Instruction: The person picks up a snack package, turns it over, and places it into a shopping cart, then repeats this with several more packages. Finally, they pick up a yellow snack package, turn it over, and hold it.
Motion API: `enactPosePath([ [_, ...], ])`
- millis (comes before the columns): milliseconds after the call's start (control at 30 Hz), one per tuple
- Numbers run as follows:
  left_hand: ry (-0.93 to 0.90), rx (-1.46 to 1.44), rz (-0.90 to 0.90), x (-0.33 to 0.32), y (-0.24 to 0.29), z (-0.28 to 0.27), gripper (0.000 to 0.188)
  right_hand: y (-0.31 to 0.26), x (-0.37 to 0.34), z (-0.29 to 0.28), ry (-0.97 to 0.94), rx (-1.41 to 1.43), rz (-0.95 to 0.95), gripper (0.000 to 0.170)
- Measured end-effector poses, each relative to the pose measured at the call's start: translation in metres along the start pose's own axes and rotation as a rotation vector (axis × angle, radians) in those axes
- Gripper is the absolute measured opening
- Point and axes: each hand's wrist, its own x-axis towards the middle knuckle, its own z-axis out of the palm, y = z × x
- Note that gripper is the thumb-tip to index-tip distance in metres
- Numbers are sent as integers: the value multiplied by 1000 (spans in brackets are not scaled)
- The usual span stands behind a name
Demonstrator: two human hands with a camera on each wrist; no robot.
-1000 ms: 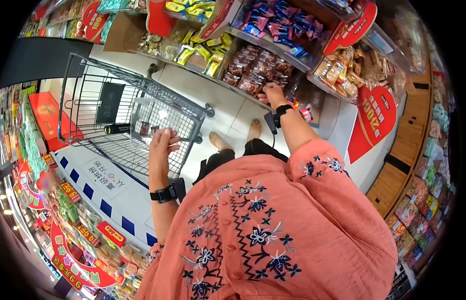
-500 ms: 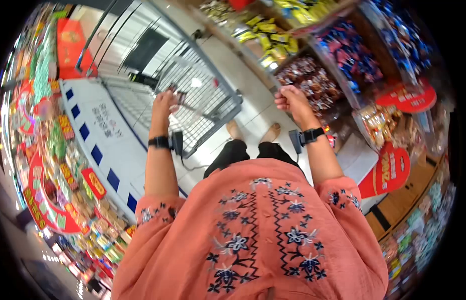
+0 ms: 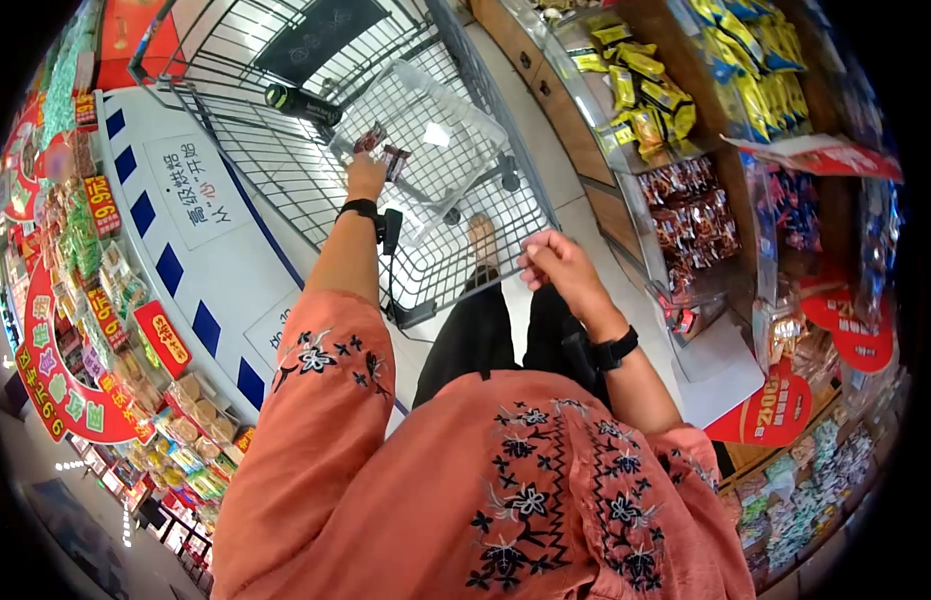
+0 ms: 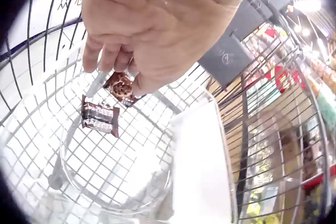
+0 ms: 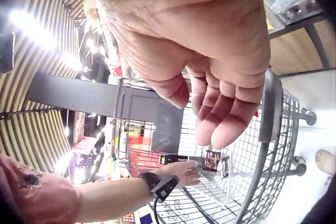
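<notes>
My left hand (image 3: 366, 178) reaches down into the shopping cart (image 3: 530, 215), over a clear plastic box (image 3: 480, 118). Its thumb and fingers pinch a brown wrapped snack packet (image 4: 121, 88), partly hidden by the fingers in the left wrist view. Beside it, a second brown packet (image 4: 100, 117) lies in the box. My right hand (image 3: 568, 270) hovers near the cart's close end. In the right wrist view its fingers (image 5: 231, 121) hang loosely curled, with nothing in them.
A dark bottle (image 3: 303, 104) lies in the cart near the box. On the right stand snack bins with yellow packets (image 3: 645, 90) and brown packets (image 3: 688, 212). A white counter (image 3: 170, 215) with blue marks runs along the left, beside shelves of packaged goods.
The right hand has come away from the brown packets' bin to beside the cart. My left hand has reached further into the cart, to the packets. The view has turned toward the cart.
</notes>
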Motion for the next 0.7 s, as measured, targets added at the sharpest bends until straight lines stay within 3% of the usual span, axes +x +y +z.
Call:
enactPosePath([
  [133, 12, 104, 130, 25, -11, 34, 58, 11, 20, 11, 50, 34, 64, 19],
  [167, -149, 61, -5, 28, -3, 32, 60, 13, 24, 12, 53, 38, 65, 19],
  [300, -157, 274, -46, 29, 12, 41, 55, 10, 35, 18, 70, 46, 99, 20],
  [433, -103, 477, -119, 30, 9, 62, 66, 8, 41, 21, 84, 66, 109, 21],
  [567, 4, 616, -14, 30, 3, 77, 61, 9, 45, 22, 92, 80, 114, 22],
  [700, -8, 642, 2, 30, 2, 89, 56, 10, 45, 22, 97, 79, 102, 24],
])
